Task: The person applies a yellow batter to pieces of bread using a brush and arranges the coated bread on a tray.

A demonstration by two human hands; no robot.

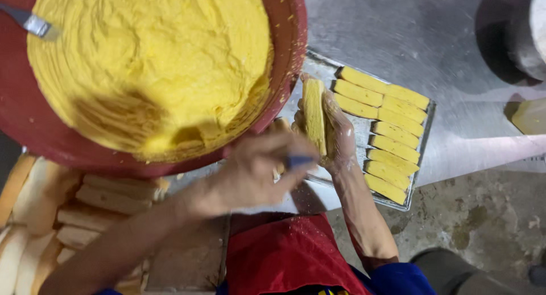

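Observation:
My right hand (pixel 340 137) grips a long slice of bread (pixel 313 116) on edge, its faces coated in yellow spread, above the near end of a metal tray (pixel 427 124). My left hand (pixel 253 171) is closed around a blue-handled tool (pixel 300 161), its tip against the lower end of the slice; the blade is hidden. Several yellow-coated slices (pixel 392 134) lie in rows on the tray. Just left of my hands stands a big red bowl (pixel 287 73) heaped with yellow spread (pixel 153 62).
Plain bread slices (pixel 96 207) are stacked at the lower left under the bowl's rim. A metal utensil handle (pixel 31 23) sticks out of the spread at the top left. The tray sits on a steel tabletop (pixel 432 39); concrete floor (pixel 483 221) shows at the lower right.

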